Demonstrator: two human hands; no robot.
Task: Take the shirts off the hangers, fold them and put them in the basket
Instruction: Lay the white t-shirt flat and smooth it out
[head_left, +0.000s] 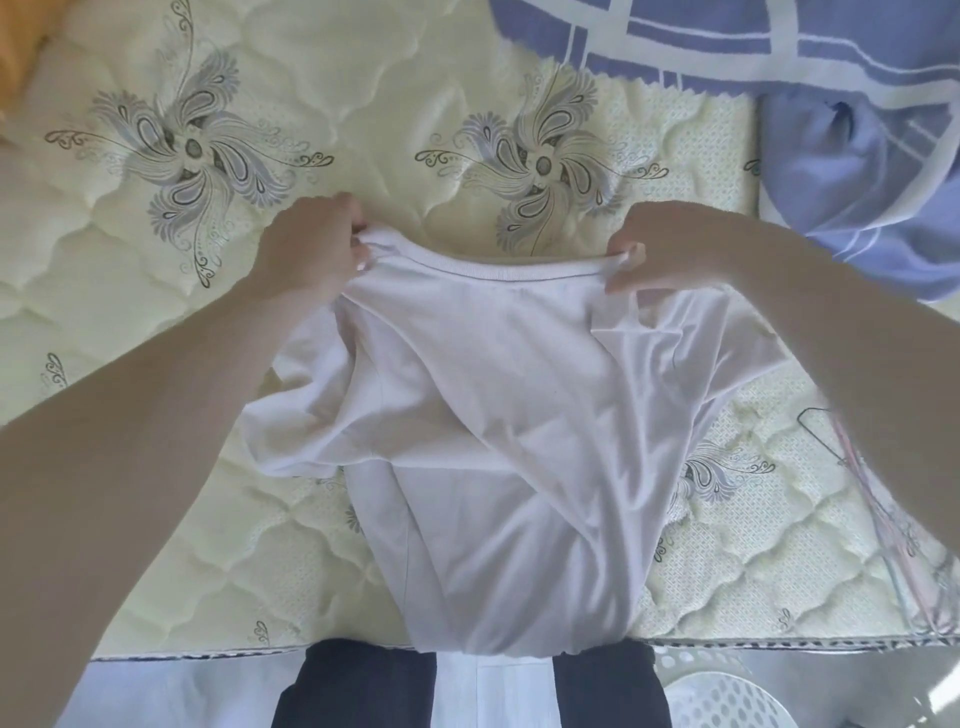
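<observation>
Left hand (311, 244) and right hand (670, 249) each pinch the white T-shirt (493, 415) shoulders, grip clamped; hem apparently overhangs the mattress (363, 104) edge.

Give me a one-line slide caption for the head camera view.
Left hand and right hand hold a white T-shirt by its shoulders over a quilted mattress.

A bedroom — bare quilted mattress (322, 93), blue checked blanket (810, 62).

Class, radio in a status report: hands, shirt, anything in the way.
Left hand, right hand: each pinching the shirt at the shoulders. Shirt unfolded, over the bed. Basket lower right; nothing blocking.
</observation>
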